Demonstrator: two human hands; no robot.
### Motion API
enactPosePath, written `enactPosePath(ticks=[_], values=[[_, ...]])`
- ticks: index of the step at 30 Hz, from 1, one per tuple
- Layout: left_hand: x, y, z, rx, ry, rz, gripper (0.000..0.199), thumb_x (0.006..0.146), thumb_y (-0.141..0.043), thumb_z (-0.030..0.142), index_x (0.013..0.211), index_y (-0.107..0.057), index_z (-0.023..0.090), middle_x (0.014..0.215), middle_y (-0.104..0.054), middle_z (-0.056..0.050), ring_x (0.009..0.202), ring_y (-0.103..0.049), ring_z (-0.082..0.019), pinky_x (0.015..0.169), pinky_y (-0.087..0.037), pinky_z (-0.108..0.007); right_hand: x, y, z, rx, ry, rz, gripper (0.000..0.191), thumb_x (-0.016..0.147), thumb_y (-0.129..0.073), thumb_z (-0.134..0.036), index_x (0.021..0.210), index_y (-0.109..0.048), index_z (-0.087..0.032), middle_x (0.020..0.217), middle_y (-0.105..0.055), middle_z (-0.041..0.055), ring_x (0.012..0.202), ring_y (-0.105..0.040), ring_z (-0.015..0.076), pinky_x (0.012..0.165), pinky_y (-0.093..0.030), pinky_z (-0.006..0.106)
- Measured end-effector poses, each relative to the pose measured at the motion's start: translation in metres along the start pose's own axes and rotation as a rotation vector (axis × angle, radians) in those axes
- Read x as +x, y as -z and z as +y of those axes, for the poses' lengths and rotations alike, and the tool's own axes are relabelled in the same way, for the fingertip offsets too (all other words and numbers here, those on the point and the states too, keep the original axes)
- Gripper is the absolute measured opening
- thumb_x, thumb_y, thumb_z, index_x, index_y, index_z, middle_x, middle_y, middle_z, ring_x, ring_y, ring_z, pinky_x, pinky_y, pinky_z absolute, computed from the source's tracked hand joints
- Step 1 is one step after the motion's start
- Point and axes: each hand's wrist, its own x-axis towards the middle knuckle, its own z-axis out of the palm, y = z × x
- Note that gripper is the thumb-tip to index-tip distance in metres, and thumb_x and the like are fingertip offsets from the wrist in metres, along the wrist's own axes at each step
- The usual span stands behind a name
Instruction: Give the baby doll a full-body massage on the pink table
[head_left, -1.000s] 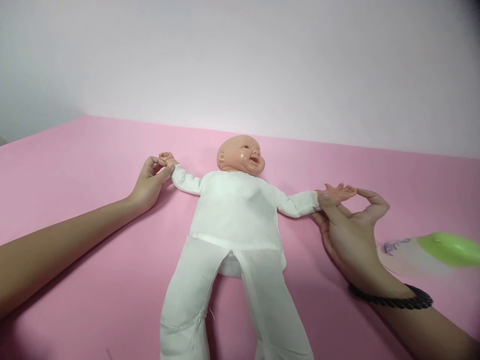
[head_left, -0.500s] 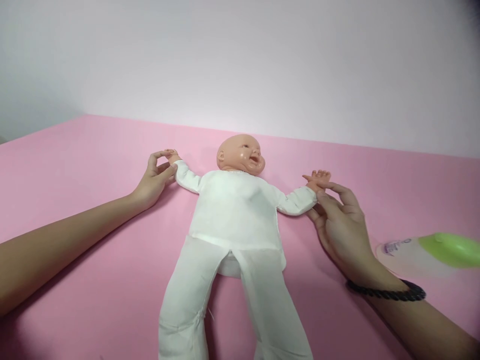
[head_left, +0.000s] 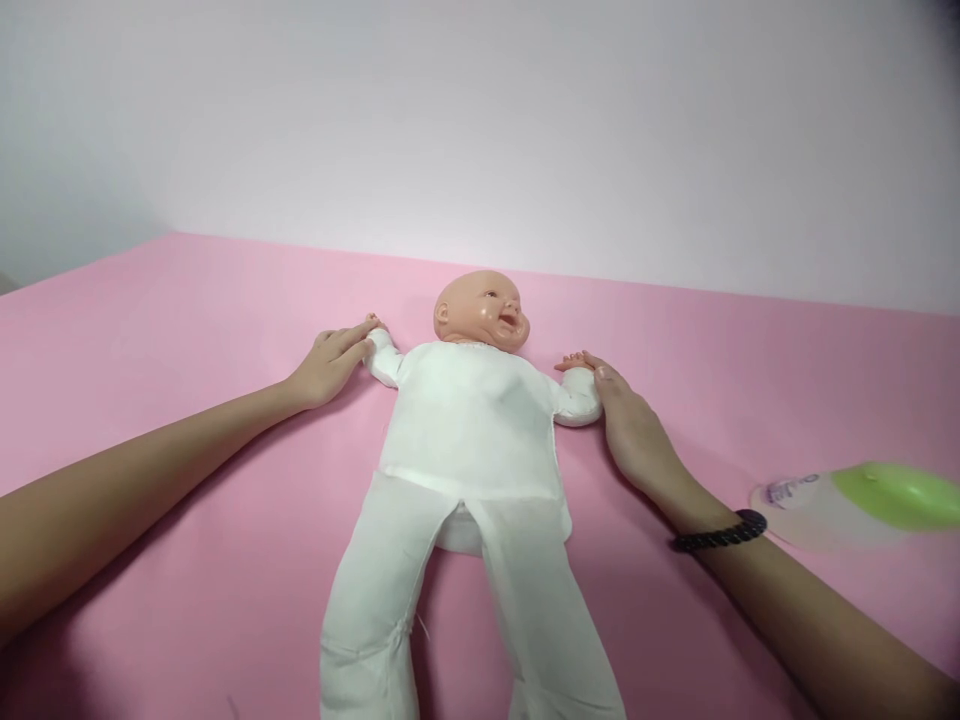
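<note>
A baby doll [head_left: 472, 420] with a bald plastic head and white cloth body lies on its back, head at the far end and turned to the right. My left hand [head_left: 330, 365] is at the doll's arm on the left, its fingers closed about the small wrist and partly covering the doll's hand. On the other side, my right hand [head_left: 634, 425] holds the doll's other arm at the wrist; some of its fingers are hidden behind. Both doll arms are bent outward and up, with the little fingers showing past mine.
The doll lies on a pink tabletop [head_left: 225, 560] that meets a pale wall [head_left: 480, 130] at the back. A clear bottle with a green end [head_left: 892, 495] lies on its side at the right, beyond my right wrist, which wears a black braided bracelet [head_left: 720, 533].
Both my hands have moved inward toward the doll's body, bringing its arms with them. The arms were stretched wider before. Doll's body and bottle stay nearly in place.
</note>
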Motion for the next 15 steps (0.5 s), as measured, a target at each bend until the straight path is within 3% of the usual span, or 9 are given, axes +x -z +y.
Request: enactPosePath(ticks=[4,6,8,10,12,15], values=[[-0.003,-0.001,0.003,-0.05,0.039,-0.069,0.04,0.09,-0.062,0.039,0.127,-0.068,0.026,0.142,-0.063,-0.007,0.137,-0.052,-0.03,0.121,-0.033,-0.046,-0.003,0.0,-0.003,0.131,-0.036,0.094,0.045,0.103,-0.039,-0.061,0.116,-0.07,-0.031,0.145,-0.06,0.0004,0.149,-0.04,0.0274,0.128,-0.024,0.053],[-0.004,0.001,0.004,-0.195,0.081,-0.011,0.051,0.089,-0.067,0.039,0.138,-0.058,0.029,0.145,-0.06,-0.008,0.136,-0.054,-0.028,0.118,-0.039,-0.046,-0.004,0.002,-0.006,0.337,-0.078,0.195,0.034,0.099,-0.053,-0.057,0.121,-0.064,-0.034,0.142,-0.063,0.001,0.145,-0.047,0.0272,0.125,-0.032,0.055],[-0.003,0.003,0.004,-0.377,0.103,0.062,0.062,0.084,-0.076,0.038,0.142,-0.052,0.031,0.139,-0.062,-0.007,0.129,-0.059,-0.026,0.111,-0.046,-0.044,-0.005,0.005,-0.009,0.54,-0.122,0.265,0.043,0.092,-0.067,-0.05,0.131,-0.053,-0.038,0.141,-0.063,-0.0003,0.141,-0.052,0.0282,0.119,-0.041,0.057],[-0.002,0.006,0.004,-0.525,0.115,0.061,0.06,0.079,-0.082,0.042,0.133,-0.059,0.027,0.127,-0.067,-0.008,0.121,-0.063,-0.025,0.105,-0.051,-0.042,-0.005,0.01,-0.012,0.629,-0.147,0.205,0.053,0.088,-0.07,-0.046,0.137,-0.05,-0.04,0.146,-0.059,-0.0005,0.142,-0.05,0.0309,0.118,-0.044,0.058],[-0.001,0.01,0.005,-0.599,0.131,-0.006,0.052,0.076,-0.084,0.049,0.117,-0.068,0.023,0.118,-0.068,-0.009,0.118,-0.063,-0.027,0.102,-0.053,-0.042,-0.006,0.016,-0.013,0.623,-0.142,0.052,0.051,0.089,-0.065,-0.047,0.138,-0.055,-0.038,0.151,-0.055,-0.0006,0.148,-0.043,0.0325,0.121,-0.042,0.056],[-0.003,0.014,0.007,-0.628,0.095,-0.105,0.047,0.061,-0.094,0.044,0.098,-0.075,0.025,0.119,-0.069,-0.008,0.12,-0.062,-0.031,0.099,-0.055,-0.045,-0.007,0.026,-0.007,0.634,-0.138,-0.081,0.051,0.084,-0.067,-0.041,0.135,-0.061,-0.041,0.15,-0.056,-0.0029,0.15,-0.04,0.0321,0.123,-0.04,0.056]])
